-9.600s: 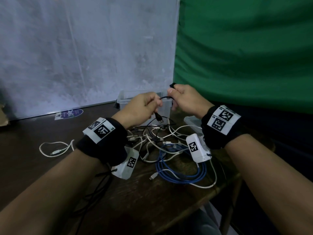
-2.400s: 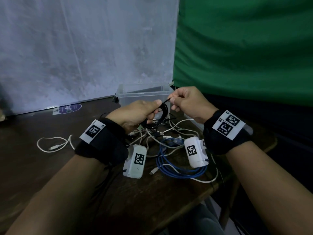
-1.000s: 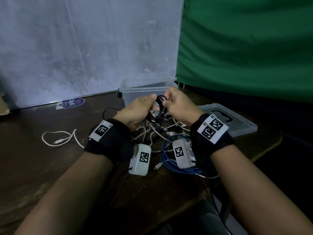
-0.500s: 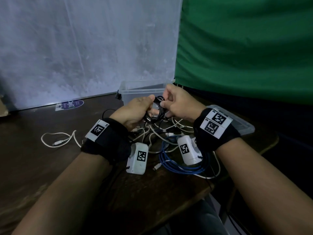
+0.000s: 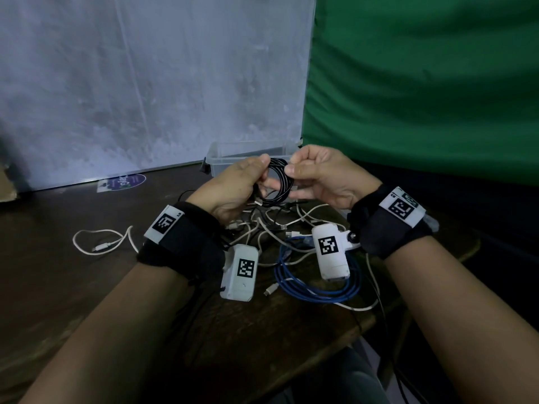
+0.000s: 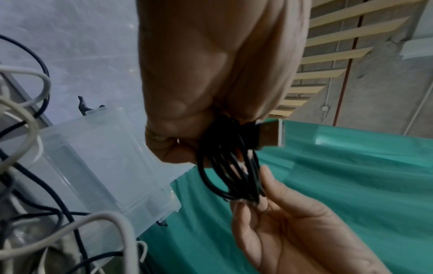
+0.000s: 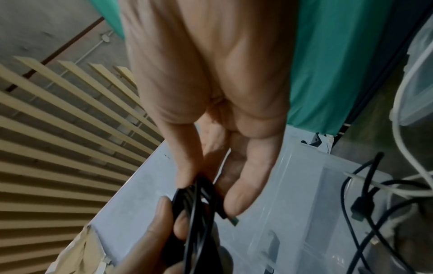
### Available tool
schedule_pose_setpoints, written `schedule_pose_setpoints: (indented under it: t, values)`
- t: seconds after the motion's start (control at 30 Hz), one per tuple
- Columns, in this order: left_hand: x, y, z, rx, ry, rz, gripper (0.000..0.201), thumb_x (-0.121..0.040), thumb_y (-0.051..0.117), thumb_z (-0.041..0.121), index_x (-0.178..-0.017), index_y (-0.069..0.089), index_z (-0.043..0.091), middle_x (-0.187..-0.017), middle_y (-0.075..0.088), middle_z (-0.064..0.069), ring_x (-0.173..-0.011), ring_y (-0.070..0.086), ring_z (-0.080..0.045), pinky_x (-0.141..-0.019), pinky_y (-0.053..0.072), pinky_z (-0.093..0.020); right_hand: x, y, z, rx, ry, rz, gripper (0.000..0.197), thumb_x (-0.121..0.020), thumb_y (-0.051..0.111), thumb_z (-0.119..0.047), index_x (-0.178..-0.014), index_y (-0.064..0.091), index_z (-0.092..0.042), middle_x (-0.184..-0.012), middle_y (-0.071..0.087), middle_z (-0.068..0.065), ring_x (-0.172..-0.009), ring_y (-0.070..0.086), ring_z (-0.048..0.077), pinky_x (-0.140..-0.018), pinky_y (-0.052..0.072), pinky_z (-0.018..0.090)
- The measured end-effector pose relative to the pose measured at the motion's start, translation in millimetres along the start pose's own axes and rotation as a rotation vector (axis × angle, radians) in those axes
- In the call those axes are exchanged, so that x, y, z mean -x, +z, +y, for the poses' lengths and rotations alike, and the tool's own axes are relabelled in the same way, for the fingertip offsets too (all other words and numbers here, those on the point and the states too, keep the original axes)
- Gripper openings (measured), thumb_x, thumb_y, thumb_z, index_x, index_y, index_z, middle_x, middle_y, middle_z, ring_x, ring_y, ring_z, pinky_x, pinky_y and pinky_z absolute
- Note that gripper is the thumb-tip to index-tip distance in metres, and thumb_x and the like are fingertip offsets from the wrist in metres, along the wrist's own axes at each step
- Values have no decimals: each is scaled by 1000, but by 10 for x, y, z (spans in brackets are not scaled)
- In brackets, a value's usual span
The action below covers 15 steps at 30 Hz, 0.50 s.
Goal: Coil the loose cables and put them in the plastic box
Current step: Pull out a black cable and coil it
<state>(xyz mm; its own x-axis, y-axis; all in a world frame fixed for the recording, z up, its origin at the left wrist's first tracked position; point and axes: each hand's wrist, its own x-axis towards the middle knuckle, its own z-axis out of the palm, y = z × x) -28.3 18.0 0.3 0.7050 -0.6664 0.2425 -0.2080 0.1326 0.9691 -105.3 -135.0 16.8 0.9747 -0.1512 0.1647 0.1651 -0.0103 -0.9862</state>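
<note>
A coiled black cable [image 5: 278, 182] was held above the table [image 5: 58, 272], pinched on its 9 o'clock side by the left hand [image 5: 233, 188] and on its 3 o'clock side by the right hand [image 5: 323, 176], fingers curled on it. The clear plastic box [image 5: 221, 161] stood just behind, at 12 o'clock. Loose white cables [image 5: 262, 228] and a blue cable [image 5: 309, 290] lay beneath, at 6 o'clock.

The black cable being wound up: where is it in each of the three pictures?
Head: the black cable sits centre, between both hands.
Left wrist: centre, below the left hand.
Right wrist: bottom centre, under the right hand.
Shared landmark: the plastic box just behind it.
</note>
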Motion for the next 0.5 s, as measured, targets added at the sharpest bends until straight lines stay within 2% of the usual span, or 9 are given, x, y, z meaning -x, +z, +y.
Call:
schedule_pose_setpoints:
  t: [0.2, 0.33, 0.4, 0.5]
  values:
    - [16, 10, -6, -47, 34, -31, 35, -102, 32, 26, -72, 42, 13, -60, 67, 1, -44, 48, -4, -49, 40, -13, 23, 24, -9, 11, -22, 69, 17, -81, 64, 7, -80, 62, -10, -71, 68, 3, -58, 66, 12, -52, 55, 22]
    - [22, -1, 9, -149, 50, -28, 34, -103, 31, 27, -74, 42, 14, -61, 67, 3, -46, 48, -4, -47, 39, -13, 21, 18, -27, 19, 8, 52, 9, -85, 63, 0, -82, 64, -8, -78, 68, 8, -64, 66, 15, -59, 57, 25]
    - [22, -4, 10, -176, 59, -39, 33, -103, 31, 26, -74, 42, 14, -67, 66, 1, -47, 47, -5, -49, 39, -15, 22, 13, -34, 26, 15, 50, 10, -85, 64, -1, -78, 63, -9, -71, 68, 5, -62, 63, 14, -58, 55, 24]
    - [27, 18, 5, -154, 70, -42, 33, -103, 31, 25, -74, 43, 13, -68, 54, -2, -49, 45, -6, -55, 39, -18, 23, 23, -43, 51, -4, 62, 15, -84, 63, 1, -74, 61, -10, -58, 64, -1, -51, 56, 8, -49, 45, 19]
